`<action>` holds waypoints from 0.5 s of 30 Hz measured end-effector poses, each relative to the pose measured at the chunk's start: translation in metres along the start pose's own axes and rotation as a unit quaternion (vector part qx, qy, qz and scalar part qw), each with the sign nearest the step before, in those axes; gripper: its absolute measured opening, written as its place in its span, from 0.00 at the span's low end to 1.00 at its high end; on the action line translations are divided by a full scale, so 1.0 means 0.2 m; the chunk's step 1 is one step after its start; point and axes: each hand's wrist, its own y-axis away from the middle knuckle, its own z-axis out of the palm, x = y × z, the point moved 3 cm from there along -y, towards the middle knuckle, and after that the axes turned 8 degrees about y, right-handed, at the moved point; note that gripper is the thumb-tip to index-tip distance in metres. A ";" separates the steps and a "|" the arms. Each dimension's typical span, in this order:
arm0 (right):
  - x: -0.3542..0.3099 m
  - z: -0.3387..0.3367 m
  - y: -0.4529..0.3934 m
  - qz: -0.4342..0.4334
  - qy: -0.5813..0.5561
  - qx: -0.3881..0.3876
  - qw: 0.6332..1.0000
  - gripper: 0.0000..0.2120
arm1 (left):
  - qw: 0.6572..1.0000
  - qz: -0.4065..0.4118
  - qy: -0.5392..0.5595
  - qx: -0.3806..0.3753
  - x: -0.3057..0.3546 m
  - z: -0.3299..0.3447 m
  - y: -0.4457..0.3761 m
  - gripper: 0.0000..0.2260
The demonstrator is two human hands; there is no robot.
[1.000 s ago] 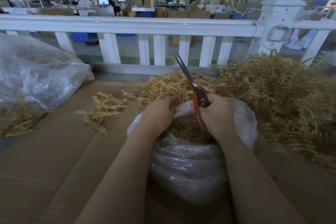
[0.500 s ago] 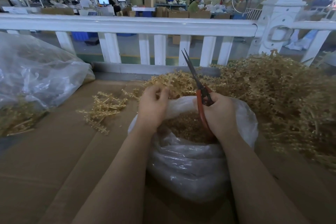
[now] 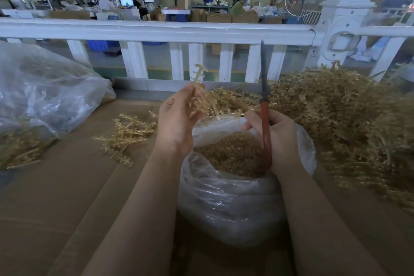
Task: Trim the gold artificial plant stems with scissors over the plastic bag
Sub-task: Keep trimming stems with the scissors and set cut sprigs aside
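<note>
- Cardboard-covered work surface (image 3: 67, 208): spans the whole foreground and bears everything below.
- White railing (image 3: 156, 30): runs across the far edge of the surface, with a workshop floor and seated workers beyond it.
- Heap of gold artificial plant stems (image 3: 349, 119): fills the right side, touching the right flank of the central bag.
- Large clear plastic bag (image 3: 44, 96): lies at far left, partly filled with gold stems.
- Open plastic bag (image 3: 228, 204): stands at centre between the forearms; gold trimmings (image 3: 233, 154) lie inside.
- Small loose pile of stems (image 3: 127, 134): rests on the cardboard just left of the left hand.
- Left hand (image 3: 177, 121): raised above the bag's far-left rim, fingers curled round a gold stem sprig (image 3: 200, 94) whose tip rises past the fingertips.
- Right hand (image 3: 280, 139): over the bag's right rim, fingers wrapped round the red handles of the scissors (image 3: 265, 105).
- Scissors: upright, blades together, apart from the sprig.
</note>
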 end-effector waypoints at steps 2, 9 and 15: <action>-0.01 0.00 0.01 0.010 -0.077 -0.033 0.996 0.08 | 1.000 0.003 -0.026 -0.001 -0.02 0.00 0.00 0.13; -0.04 0.00 0.00 0.005 -0.091 -0.054 0.994 0.21 | 0.983 0.080 -0.166 0.000 -0.04 0.04 0.01 0.16; -0.02 0.05 0.01 -0.004 -0.035 -0.087 0.996 0.18 | 0.968 0.105 -0.226 -0.001 -0.07 0.06 0.01 0.18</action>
